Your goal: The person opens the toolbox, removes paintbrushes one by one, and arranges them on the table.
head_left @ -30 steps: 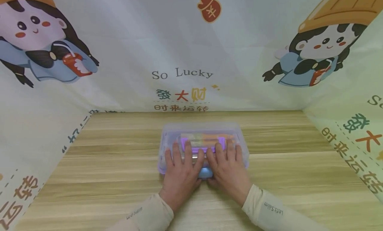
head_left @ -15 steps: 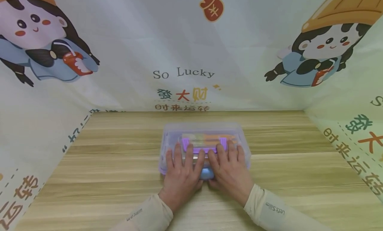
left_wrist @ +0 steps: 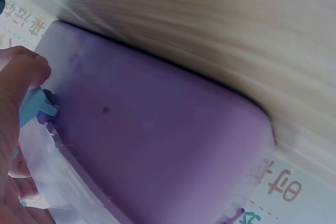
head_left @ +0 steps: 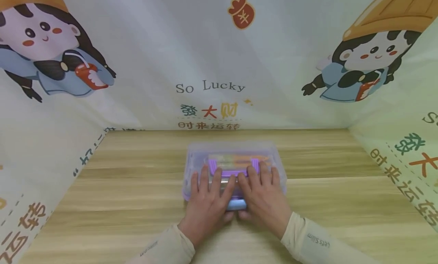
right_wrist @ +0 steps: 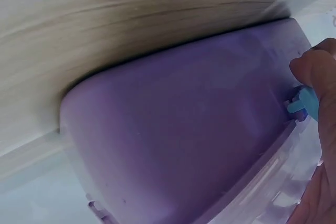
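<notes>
The fingers of my left hand [head_left: 207,203] and of my right hand [head_left: 266,197] lie spread and straight on the clear lid [head_left: 232,146] of the purple box [left_wrist: 157,114], covering much of its near half. The box sits on the wood-grain desk [head_left: 137,188] in front of me. The blue latch [head_left: 237,205] juts out between my hands, my thumbs at its underside. Past my fingertips, a purple handle [head_left: 227,172] crosses the lid, with something orange behind it, too blurred to name. Pale printed cloth [head_left: 154,47] walls the desk at the back and both sides, well apart from the box. My light sleeves [head_left: 171,243] end at the wrists
</notes>
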A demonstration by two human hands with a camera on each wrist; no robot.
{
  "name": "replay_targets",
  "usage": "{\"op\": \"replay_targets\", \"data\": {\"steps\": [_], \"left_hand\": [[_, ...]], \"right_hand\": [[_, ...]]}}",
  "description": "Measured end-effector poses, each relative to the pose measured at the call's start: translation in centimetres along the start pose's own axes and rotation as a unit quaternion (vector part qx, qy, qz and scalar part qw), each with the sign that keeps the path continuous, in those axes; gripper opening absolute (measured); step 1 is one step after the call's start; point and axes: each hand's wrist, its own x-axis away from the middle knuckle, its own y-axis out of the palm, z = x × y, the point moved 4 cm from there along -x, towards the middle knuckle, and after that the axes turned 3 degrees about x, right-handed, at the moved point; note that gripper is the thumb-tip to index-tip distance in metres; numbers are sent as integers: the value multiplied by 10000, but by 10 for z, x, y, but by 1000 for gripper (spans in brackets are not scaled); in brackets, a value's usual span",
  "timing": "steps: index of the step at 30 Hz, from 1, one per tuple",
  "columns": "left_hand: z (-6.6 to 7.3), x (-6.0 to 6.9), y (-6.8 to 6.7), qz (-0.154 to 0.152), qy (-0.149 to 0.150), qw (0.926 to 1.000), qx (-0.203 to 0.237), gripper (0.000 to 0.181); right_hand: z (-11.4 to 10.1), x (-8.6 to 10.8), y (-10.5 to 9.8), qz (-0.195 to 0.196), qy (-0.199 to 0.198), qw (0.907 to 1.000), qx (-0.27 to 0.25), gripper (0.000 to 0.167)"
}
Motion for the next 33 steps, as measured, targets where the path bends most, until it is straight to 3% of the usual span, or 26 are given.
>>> {"op": "replay_targets", "data": {"steps": [9,17,23,27,33], "left_hand": [[0,2,1,-275,40,9996,-33,99],[-2,2,-2,-982,108,9951,29,97],[-8,3,-9,-1370,99,9897,404,112],[-13,4,-12,-1307,-58,9887,731,119],[-25,10,-19,-950,-487,9889,1032,120]], "right_hand": [[1,3,1,-305,-26,9995,-119,107],[3,2,-5,-469,-10,9980,-433,108],[7,1,-13,-511,20,9948,-878,111],[9,0,-17,-557,154,9918,-1144,108],[19,4,-22,-564,521,9834,-1642,106]]}}
